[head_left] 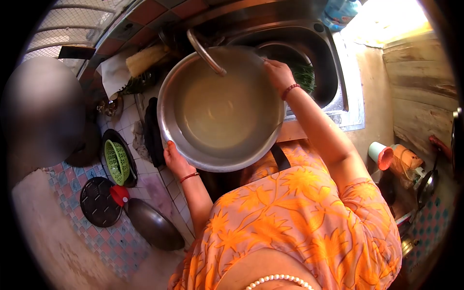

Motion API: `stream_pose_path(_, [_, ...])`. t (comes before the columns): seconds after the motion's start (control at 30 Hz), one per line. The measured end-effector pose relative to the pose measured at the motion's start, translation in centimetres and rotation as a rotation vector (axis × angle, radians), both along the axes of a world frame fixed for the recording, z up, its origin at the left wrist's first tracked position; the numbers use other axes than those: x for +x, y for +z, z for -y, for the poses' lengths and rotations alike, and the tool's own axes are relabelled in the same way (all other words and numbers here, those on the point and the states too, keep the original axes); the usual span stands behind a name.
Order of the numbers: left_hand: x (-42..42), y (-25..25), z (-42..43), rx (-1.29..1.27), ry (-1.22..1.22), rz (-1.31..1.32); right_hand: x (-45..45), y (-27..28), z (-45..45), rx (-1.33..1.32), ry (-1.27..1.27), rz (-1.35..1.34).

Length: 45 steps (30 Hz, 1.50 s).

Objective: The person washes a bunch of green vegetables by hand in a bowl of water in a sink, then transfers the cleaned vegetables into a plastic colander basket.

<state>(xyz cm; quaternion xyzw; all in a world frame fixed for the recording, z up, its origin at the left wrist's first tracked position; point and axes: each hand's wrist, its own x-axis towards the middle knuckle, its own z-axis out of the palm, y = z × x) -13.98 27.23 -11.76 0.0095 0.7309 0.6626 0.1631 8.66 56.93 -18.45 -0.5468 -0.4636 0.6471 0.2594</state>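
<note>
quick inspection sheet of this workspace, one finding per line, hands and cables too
Surface: pale tiles, with a pinkish patch
Job's things: metal basin holding cloudy water, spout over it; greens within the sink
Clutter: green colander, black tray, dark pan at left; cup at right
Hands: left hand, fingers at the basin's near-left rim; right hand at its far-right rim
Cables: nothing seen
Surroundings: meshed window, wooden wall, blurred shape at left

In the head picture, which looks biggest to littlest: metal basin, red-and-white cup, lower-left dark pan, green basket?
Largest to smallest:
1. Metal basin
2. Dark pan
3. Green basket
4. Red-and-white cup
Nearness may make the basin look bigger.
</note>
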Motion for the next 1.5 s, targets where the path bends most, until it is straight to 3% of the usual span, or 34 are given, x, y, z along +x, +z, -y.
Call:
stream_pose_path(0.97, [1.0, 1.5, -1.5, -0.023, -0.046, -0.009, 0.2, -1.4, 0.0, 0.18, 0.023, 0.145])
stream_pose_path(1.27, [0.5, 1.6, -2.0, 0.001, -0.066, -0.008, -0.2, -0.4, 0.2, 0.152, 0.018, 0.208])
stream_pose_path(1.4, [0.2, 1.1, -1.8, 0.029, -0.075, 0.002, 0.0, 0.2, 0.3, 0.017, 0.005, 0.148])
stream_pose_path(1.5, [-0.2, 0.1, -1.2, 0.043, -0.034, 0.016, -0.2, -2.4, -0.3, 0.037, 0.004, 0.081])
